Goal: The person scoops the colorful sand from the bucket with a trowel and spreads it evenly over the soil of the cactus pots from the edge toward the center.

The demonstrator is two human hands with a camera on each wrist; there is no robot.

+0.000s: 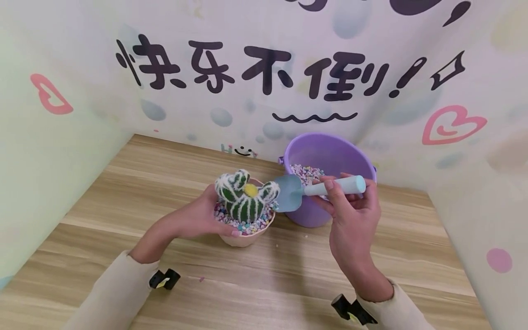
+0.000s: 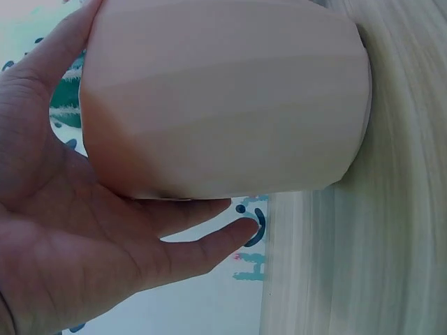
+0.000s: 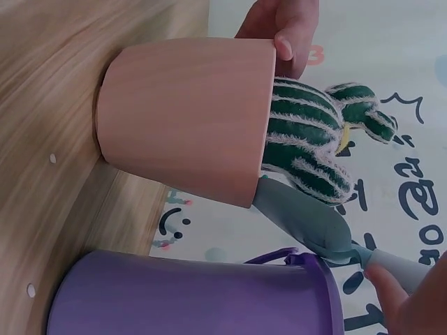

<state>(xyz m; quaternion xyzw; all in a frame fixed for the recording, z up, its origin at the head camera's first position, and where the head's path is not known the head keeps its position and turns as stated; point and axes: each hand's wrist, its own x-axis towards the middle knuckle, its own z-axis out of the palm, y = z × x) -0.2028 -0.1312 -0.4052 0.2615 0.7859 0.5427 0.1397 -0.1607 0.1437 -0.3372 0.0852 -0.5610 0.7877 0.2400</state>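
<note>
A pink flower pot (image 1: 243, 240) stands on the table, filled with coloured pebbles (image 1: 250, 227) around a green toy cactus (image 1: 246, 209) with white fuzzy ribs and a yellow top. My left hand (image 1: 202, 213) holds the pot from its left side, the thumb over the front of the rim; the left wrist view shows the fingers along the pot's wall (image 2: 230, 105). My right hand (image 1: 354, 224) grips the light blue handle of a small trowel (image 1: 290, 193). In the right wrist view the trowel's blade (image 3: 307, 220) reaches the pot's rim beside the cactus.
Just right of the pot stands a purple bucket (image 1: 309, 215) with more coloured pebbles (image 1: 304, 173) inside. A few stray pebbles (image 1: 201, 278) lie on the wooden table (image 1: 247, 293). Printed wall sheets (image 1: 231, 105) close off the back and sides.
</note>
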